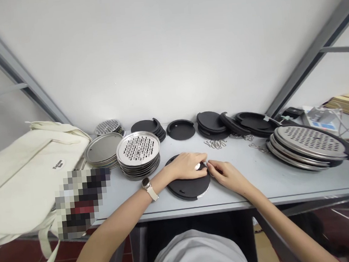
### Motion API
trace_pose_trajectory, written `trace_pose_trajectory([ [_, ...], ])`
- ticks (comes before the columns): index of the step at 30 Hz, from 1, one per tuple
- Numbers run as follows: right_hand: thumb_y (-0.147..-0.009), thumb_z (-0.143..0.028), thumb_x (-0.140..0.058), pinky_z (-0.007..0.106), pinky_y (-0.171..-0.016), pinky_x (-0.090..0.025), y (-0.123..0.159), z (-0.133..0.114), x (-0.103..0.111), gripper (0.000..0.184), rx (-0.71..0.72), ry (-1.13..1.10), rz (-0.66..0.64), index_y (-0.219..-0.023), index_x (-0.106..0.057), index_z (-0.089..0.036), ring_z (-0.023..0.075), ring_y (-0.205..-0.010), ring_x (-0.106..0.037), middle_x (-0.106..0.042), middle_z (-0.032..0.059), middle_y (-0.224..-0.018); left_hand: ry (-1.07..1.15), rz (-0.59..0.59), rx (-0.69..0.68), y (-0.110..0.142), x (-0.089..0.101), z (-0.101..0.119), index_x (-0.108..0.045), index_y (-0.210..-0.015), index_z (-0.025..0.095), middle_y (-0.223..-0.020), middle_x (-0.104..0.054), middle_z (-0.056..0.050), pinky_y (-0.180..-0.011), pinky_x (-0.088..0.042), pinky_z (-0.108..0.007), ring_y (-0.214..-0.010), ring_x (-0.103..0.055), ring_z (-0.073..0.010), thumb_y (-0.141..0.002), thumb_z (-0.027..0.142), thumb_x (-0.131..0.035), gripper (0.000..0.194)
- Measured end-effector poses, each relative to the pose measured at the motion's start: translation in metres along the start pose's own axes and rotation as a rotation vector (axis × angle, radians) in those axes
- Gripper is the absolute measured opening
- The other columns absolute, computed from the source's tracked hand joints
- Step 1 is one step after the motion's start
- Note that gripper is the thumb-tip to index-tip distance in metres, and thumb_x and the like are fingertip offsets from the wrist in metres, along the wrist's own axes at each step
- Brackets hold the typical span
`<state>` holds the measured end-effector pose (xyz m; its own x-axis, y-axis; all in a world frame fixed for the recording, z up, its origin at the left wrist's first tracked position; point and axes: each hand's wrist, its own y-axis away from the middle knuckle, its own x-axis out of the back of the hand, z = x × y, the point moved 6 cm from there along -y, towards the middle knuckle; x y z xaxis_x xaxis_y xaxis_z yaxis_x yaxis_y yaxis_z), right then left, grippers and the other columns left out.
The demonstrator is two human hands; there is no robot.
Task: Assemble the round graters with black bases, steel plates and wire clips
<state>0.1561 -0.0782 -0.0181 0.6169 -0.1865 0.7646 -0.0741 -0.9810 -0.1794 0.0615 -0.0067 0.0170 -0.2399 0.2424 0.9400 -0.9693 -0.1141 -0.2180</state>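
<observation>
Beyond left hand [185, 166], stacked round steel grater plates [138, 149] stand in way; ahead, stacked black round discs [210, 121]; grey table [252, 181] gap right of right hand [227, 176], before stacked oval steel graters [307, 144].

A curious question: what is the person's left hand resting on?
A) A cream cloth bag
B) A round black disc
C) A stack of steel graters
B: the left hand lies on top of the round black disc, whose edge shows around it.

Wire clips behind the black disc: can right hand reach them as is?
Probably yes. The right hand is close to the wire clips, and nothing stands between them. It is busy at the black disc, pinching a small metal piece, so it would likely need to let go first.
</observation>
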Motion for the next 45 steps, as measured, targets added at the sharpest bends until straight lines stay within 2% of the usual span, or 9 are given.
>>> trace_pose_trajectory([
  [24, -0.094, -0.036, -0.033, 0.025, -0.053, -0.029, 0.000, 0.005, -0.002, 0.034, -0.011, -0.049, -0.028, -0.065, -0.037, -0.020, 0.0121, -0.053, -0.041, -0.042, -0.0036, -0.056, 0.066, -0.013, 0.005, -0.001, -0.002, 0.000, -0.051, -0.086, 0.020, -0.083, -0.062, 0.001, -0.059, -0.032, -0.025, -0.070, -0.054, -0.0147, -0.084, 0.032, -0.050, 0.012],
  [28, -0.094, -0.037, -0.033, 0.024, -0.053, -0.028, 0.001, 0.009, -0.001, 0.034, -0.019, -0.097, -0.033, -0.065, -0.036, -0.020, 0.0115, -0.054, -0.037, -0.038, -0.0044, -0.057, 0.073, -0.010, -0.019, 0.000, -0.002, -0.001, -0.052, -0.088, 0.020, -0.083, -0.062, 0.001, -0.060, -0.033, -0.025, -0.071, -0.054, -0.0142, -0.085, 0.030, -0.048, 0.012],
  [33, -0.095, -0.039, -0.033, 0.024, -0.052, -0.027, 0.002, 0.013, -0.002, 0.036, -0.040, -0.163, -0.024, -0.064, -0.031, -0.020, 0.0107, -0.054, -0.033, -0.031, -0.0053, -0.057, 0.041, 0.012, -0.044, 0.000, -0.001, -0.004, -0.054, -0.094, 0.021, -0.094, -0.063, 0.000, -0.067, -0.038, -0.025, -0.082, -0.058, -0.0155, -0.087, 0.023, -0.044, 0.013],
  [35, -0.095, -0.039, -0.033, 0.024, -0.052, -0.026, 0.003, 0.013, -0.002, 0.036, -0.045, -0.153, -0.004, -0.065, -0.030, -0.020, 0.0106, -0.053, -0.032, -0.030, -0.0055, -0.057, 0.036, 0.013, -0.011, 0.001, 0.000, -0.005, -0.052, -0.100, 0.021, -0.096, -0.064, -0.001, -0.067, -0.039, -0.026, -0.082, -0.060, -0.0171, -0.087, 0.025, -0.044, 0.016],
  [39, -0.095, -0.039, -0.033, 0.024, -0.053, -0.027, 0.002, 0.010, -0.001, 0.036, -0.049, -0.123, 0.024, -0.065, -0.030, -0.020, 0.0107, -0.052, -0.034, -0.032, -0.0057, -0.056, 0.029, -0.019, 0.082, 0.002, 0.001, -0.006, -0.040, -0.121, 0.021, -0.084, -0.064, -0.001, -0.064, -0.041, -0.028, -0.074, -0.063, -0.0199, -0.086, 0.031, -0.046, 0.037],
  [45, -0.095, -0.039, -0.033, 0.024, -0.052, -0.027, 0.002, 0.008, -0.001, 0.036, -0.045, -0.098, 0.005, -0.065, -0.033, -0.020, 0.0111, -0.051, -0.036, -0.035, -0.0054, -0.055, 0.045, -0.045, 0.082, 0.003, 0.000, 0.001, -0.034, -0.121, 0.020, -0.086, -0.064, -0.001, -0.062, -0.042, -0.028, -0.071, -0.063, -0.0207, -0.083, 0.034, -0.048, 0.043],
])
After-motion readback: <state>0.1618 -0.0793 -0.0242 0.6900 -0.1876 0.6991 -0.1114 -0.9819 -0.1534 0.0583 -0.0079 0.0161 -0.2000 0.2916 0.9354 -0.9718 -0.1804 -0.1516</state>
